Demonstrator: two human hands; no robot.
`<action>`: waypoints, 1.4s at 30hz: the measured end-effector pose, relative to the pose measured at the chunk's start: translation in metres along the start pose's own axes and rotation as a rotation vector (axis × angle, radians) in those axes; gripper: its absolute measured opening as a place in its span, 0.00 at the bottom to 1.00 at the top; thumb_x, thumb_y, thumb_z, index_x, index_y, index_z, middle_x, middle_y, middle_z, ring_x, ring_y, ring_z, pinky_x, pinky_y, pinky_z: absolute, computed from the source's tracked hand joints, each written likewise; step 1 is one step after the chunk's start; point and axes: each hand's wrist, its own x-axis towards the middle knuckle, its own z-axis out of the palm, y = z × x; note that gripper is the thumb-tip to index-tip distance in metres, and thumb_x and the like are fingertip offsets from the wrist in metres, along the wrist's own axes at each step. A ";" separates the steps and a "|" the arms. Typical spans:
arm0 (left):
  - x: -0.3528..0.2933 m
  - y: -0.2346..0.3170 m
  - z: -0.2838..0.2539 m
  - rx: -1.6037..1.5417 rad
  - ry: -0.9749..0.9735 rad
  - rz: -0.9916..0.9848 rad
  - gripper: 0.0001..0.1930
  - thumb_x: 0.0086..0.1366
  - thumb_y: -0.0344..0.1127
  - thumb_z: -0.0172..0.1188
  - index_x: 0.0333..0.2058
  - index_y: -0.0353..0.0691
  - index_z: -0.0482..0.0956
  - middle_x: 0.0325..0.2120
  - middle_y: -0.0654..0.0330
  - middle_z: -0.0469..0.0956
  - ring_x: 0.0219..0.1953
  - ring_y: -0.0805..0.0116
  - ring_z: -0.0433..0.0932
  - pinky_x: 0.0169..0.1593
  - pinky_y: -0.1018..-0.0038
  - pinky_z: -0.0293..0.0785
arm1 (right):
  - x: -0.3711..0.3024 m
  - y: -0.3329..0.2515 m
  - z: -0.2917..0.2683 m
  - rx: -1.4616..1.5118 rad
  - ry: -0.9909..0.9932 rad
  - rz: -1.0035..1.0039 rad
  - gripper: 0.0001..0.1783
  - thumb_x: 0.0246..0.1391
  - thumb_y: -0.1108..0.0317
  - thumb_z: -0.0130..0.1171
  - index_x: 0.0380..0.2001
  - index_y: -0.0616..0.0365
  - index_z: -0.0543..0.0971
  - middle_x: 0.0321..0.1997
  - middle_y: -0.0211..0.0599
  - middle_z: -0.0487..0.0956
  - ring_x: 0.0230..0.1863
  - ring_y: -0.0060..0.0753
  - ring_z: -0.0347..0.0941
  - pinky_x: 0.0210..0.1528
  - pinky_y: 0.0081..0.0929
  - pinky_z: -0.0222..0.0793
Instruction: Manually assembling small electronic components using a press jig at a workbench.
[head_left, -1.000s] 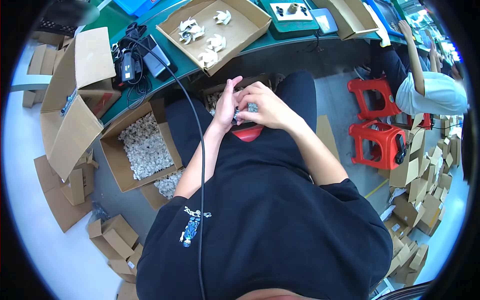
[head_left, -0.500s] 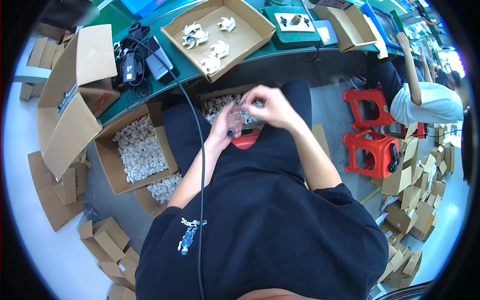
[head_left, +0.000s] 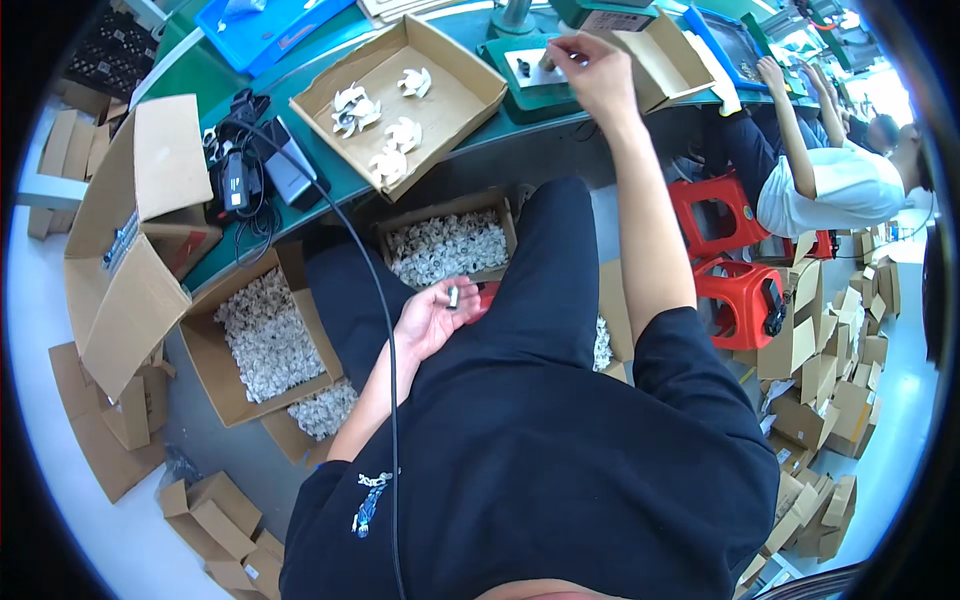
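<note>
My left hand (head_left: 428,322) is palm up over my lap, its fingers curled loosely around a small dark-and-pale cylindrical piece (head_left: 453,297). My right hand (head_left: 600,82) reaches far forward to the green bench fixture (head_left: 545,97). Its fingertips pinch together right by a brass-coloured post (head_left: 546,63) on the fixture's white plate (head_left: 524,77). What sits between those fingertips is too small to make out. Left of the fixture, a shallow cardboard tray (head_left: 447,132) holds several white finned impellers (head_left: 415,83).
Boxes of small white parts (head_left: 268,340) stand left of my legs and between my knees (head_left: 448,245). A black cable (head_left: 375,270) hangs across the view. Red stools (head_left: 738,300) and a co-worker in a white shirt (head_left: 835,190) are on the right. An open carton (head_left: 120,270) stands at left.
My right hand has left my left hand and moved forward and right to the fixture. The left hand has dropped slightly and turned palm up. The view has shifted somewhat.
</note>
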 end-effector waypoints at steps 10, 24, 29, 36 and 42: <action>0.021 0.024 0.007 -0.078 0.041 0.149 0.14 0.67 0.34 0.49 0.47 0.32 0.71 0.41 0.54 0.76 0.37 0.69 0.76 0.41 0.74 0.74 | -0.004 -0.007 0.000 0.082 -0.009 0.113 0.10 0.50 0.69 0.63 0.34 0.65 0.80 0.32 0.39 0.82 0.30 0.25 0.78 0.34 0.23 0.71; 0.006 0.026 0.041 0.003 -0.005 0.183 0.15 0.68 0.31 0.51 0.51 0.31 0.70 0.45 0.52 0.76 0.42 0.67 0.77 0.49 0.72 0.75 | 0.079 0.090 -0.128 -0.769 -0.836 0.295 0.16 0.47 0.68 0.57 0.40 0.62 0.80 0.36 0.47 0.82 0.39 0.39 0.79 0.43 0.32 0.73; 0.006 0.028 0.047 -0.054 -0.005 0.219 0.13 0.68 0.27 0.51 0.50 0.32 0.71 0.45 0.50 0.77 0.48 0.63 0.78 0.56 0.68 0.75 | 0.084 0.092 -0.113 -0.686 -0.950 0.431 0.16 0.43 0.68 0.57 0.38 0.64 0.79 0.32 0.46 0.81 0.36 0.35 0.77 0.41 0.33 0.72; 0.010 0.030 0.039 -0.064 0.004 0.237 0.13 0.68 0.28 0.51 0.50 0.32 0.72 0.47 0.48 0.76 0.49 0.60 0.77 0.56 0.69 0.75 | 0.088 0.105 -0.128 -0.832 -0.903 0.246 0.11 0.44 0.68 0.57 0.30 0.65 0.78 0.25 0.42 0.79 0.30 0.31 0.74 0.35 0.33 0.70; 0.004 0.034 0.017 -0.087 0.080 0.246 0.12 0.67 0.27 0.52 0.48 0.33 0.73 0.45 0.49 0.77 0.46 0.61 0.79 0.54 0.71 0.77 | 0.072 0.093 -0.115 -0.472 -0.470 0.138 0.12 0.46 0.66 0.63 0.28 0.66 0.81 0.27 0.44 0.81 0.28 0.35 0.77 0.33 0.32 0.71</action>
